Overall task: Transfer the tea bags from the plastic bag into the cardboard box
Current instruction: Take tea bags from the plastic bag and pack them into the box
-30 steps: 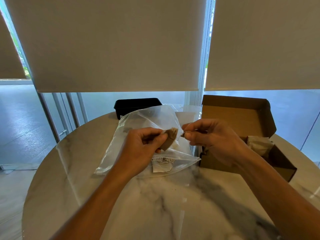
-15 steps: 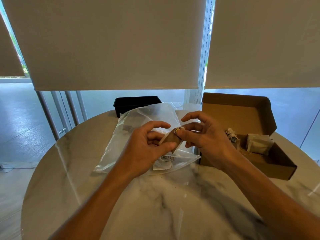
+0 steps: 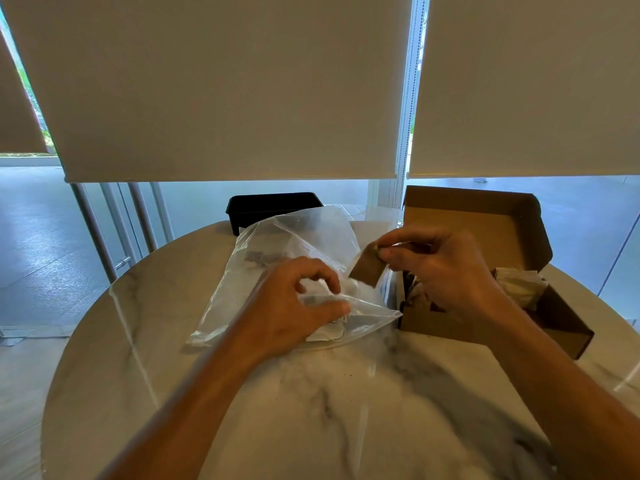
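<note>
Your left hand (image 3: 294, 306) pinches the plastic bag's (image 3: 277, 271) near edge on the marble surface (image 3: 346, 410). Further right, your right hand (image 3: 440, 268) pinches a brown tea bag (image 3: 367, 270) between bag and open cardboard box (image 3: 485, 237).

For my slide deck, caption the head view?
Right hand pinches a tea bag beside the open cardboard box; left hand holds the plastic bag.
</note>
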Demonstrator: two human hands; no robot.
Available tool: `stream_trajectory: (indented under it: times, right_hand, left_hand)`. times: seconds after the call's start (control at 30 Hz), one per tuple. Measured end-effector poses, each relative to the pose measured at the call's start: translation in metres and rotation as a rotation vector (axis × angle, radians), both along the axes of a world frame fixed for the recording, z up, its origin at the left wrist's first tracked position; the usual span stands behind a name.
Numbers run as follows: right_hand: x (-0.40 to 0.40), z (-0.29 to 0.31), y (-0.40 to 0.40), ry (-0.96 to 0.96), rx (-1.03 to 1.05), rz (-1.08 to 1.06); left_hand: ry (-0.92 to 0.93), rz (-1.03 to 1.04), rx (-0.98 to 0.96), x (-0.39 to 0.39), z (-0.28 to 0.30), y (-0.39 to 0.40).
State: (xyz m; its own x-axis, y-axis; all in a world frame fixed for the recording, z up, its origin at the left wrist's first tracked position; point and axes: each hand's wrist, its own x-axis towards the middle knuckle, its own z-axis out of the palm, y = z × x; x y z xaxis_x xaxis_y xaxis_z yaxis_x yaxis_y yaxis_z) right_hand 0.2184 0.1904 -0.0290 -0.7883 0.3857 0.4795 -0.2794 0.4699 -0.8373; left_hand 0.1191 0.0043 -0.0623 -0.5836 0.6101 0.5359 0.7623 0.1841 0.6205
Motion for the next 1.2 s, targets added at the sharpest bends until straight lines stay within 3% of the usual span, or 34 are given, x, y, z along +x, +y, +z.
stream_trajectory:
  times: [0.17, 0.43, 0.83, 1.2]
  right_hand:
    - [0.011, 0.009, 0.036, 0.043, 0.05, -0.212]
    - [0.028, 0.009, 0.088, -0.006, -0.016, -0.353]
    - [0.038, -0.001, 0.107, -0.38, 0.089, -0.231]
    - [0.031, -0.013, 0.108, -0.425, 0.104, -0.246]
  left_hand:
    - [0.131, -0.001, -0.252, -0.004, 0.002, -0.01]
    - [0.185, 0.036, -0.366, -0.009, 0.002, -0.016]
    - [0.264, 0.065, -0.461, -0.007, 0.006, -0.021]
    - [0.266, 0.076, -0.4, -0.012, 0.002, -0.02]
